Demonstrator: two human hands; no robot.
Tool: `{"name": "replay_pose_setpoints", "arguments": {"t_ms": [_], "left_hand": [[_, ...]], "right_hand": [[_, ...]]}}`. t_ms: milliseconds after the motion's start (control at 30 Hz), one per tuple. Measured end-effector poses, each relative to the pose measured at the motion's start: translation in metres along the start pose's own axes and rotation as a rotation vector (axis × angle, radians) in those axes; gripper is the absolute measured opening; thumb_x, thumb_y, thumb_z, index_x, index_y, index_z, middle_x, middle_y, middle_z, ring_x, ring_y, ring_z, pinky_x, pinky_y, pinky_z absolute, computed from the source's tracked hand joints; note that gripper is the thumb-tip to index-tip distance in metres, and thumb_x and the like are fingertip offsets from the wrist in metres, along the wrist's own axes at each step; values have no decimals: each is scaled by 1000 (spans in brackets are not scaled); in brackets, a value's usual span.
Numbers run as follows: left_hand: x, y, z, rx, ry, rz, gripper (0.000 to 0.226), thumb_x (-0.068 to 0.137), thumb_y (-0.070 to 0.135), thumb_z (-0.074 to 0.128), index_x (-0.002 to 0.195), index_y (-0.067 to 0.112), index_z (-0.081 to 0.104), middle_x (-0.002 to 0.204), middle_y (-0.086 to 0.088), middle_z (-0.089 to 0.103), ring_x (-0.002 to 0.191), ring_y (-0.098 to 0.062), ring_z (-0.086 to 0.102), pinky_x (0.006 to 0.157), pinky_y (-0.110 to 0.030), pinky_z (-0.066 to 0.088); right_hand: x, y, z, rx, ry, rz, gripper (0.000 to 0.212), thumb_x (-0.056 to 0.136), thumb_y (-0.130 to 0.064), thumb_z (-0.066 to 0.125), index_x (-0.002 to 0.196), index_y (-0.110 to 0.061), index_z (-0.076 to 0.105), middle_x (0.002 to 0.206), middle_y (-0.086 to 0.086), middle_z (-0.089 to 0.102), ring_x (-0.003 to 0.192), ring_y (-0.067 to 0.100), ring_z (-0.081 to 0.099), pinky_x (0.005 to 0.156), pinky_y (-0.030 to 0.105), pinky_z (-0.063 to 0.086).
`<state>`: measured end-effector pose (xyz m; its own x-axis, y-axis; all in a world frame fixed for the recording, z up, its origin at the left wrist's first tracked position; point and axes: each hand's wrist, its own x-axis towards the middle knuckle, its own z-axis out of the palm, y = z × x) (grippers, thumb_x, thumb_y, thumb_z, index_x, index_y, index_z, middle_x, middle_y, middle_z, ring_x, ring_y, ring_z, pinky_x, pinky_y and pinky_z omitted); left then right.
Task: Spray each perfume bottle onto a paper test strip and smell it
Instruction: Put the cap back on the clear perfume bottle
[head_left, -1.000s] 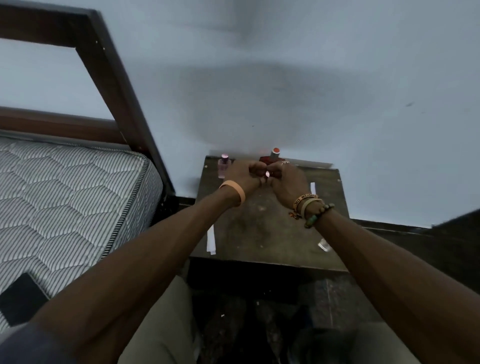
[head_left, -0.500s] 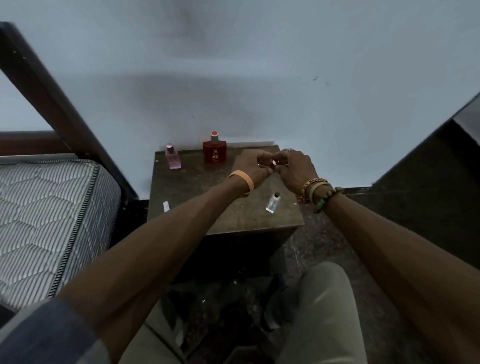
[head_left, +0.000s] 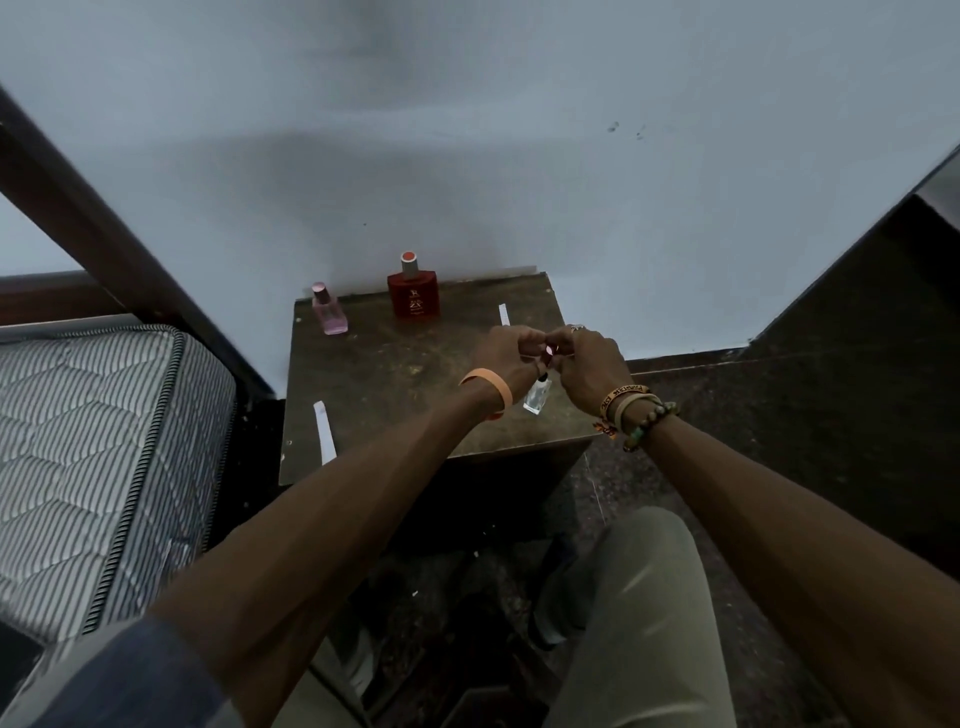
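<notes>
On the dark wooden bedside table (head_left: 384, 395) a red perfume bottle (head_left: 414, 297) and a small pink bottle (head_left: 329, 313) stand at the back. A tiny clear bottle (head_left: 536, 399) stands near the front right edge. My left hand (head_left: 509, 358) and my right hand (head_left: 589, 364) meet just above it, fingers curled, together pinching a small pinkish object (head_left: 548, 356) that is too small to identify. One white paper strip (head_left: 324, 432) lies at the table's left front, another strip (head_left: 504, 314) at the back right.
A quilted mattress (head_left: 98, 457) on a dark bed frame (head_left: 119, 249) borders the table on the left. A pale wall rises right behind the table. My knee in light trousers (head_left: 639, 597) is below the table's front right corner, over dark floor.
My joined hands have come from in front of the red bottle to the front right, over the tiny clear bottle. The view has swung right and down. The pinch is unchanged.
</notes>
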<state>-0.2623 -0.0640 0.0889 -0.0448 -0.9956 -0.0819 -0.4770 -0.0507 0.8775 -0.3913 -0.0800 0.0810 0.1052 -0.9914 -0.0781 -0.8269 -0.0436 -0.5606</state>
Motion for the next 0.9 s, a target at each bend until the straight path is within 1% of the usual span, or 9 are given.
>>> {"name": "replay_pose_setpoints", "arguments": {"t_ms": [100, 167, 367, 500, 533, 667, 767, 900], "left_hand": [[1, -2, 5, 13, 1, -8, 34, 79, -4, 67, 112, 1, 65, 107, -15, 69, 98, -24, 65, 89, -32, 53], [2, -5, 8, 23, 9, -7, 33, 80, -2, 66, 112, 1, 64, 107, -15, 68, 97, -24, 65, 89, -32, 52], [5, -16, 13, 8, 23, -34, 30, 78, 0, 69, 107, 2, 65, 102, -14, 69, 93, -25, 65, 86, -39, 55], [5, -21, 14, -30, 24, -58, 29, 78, -4, 67, 107, 1, 64, 103, -16, 69, 94, -27, 65, 86, -40, 55], [5, -21, 15, -35, 24, -62, 29, 78, -5, 67, 107, 1, 64, 103, -16, 68, 94, -27, 65, 87, -40, 55], [7, -26, 18, -3, 26, -67, 30, 78, -4, 67, 107, 1, 65, 104, -15, 68, 94, -26, 65, 87, -34, 54], [6, -30, 19, 2, 18, -71, 29, 77, -5, 67, 105, 3, 65, 102, -15, 69, 94, -25, 65, 85, -33, 55], [7, -34, 19, 31, 1, -69, 29, 78, 0, 69, 106, 5, 65, 104, -12, 69, 93, -22, 64, 85, -33, 54]], "right_hand": [[2, 4, 3, 14, -2, 6, 25, 89, -12, 61, 113, -17, 66, 110, 6, 70, 101, 23, 64, 87, 32, 49], [3, 7, 5, 20, -12, 6, 25, 89, -12, 61, 113, -16, 66, 110, 6, 69, 101, 24, 65, 87, 32, 49], [3, 11, 13, 21, -18, -11, 24, 90, -11, 60, 113, -16, 66, 111, 6, 69, 101, 23, 64, 80, 23, 43], [3, 13, 18, 28, -24, 7, 25, 90, -13, 61, 113, -19, 66, 109, 5, 70, 101, 24, 65, 87, 32, 50], [2, 14, 18, 30, -26, 13, 25, 89, -13, 61, 113, -20, 66, 109, 5, 70, 100, 24, 65, 88, 32, 50], [1, 14, 20, 19, -37, 4, 27, 90, -11, 61, 116, -17, 65, 110, 7, 70, 101, 24, 65, 86, 30, 49], [-1, 14, 23, 19, -48, 5, 27, 89, -13, 63, 116, -16, 65, 110, 7, 70, 102, 24, 65, 89, 35, 52], [-3, 13, 24, 13, -54, -2, 28, 85, -15, 67, 113, -18, 68, 105, 6, 72, 99, 24, 66, 88, 40, 54]]}}
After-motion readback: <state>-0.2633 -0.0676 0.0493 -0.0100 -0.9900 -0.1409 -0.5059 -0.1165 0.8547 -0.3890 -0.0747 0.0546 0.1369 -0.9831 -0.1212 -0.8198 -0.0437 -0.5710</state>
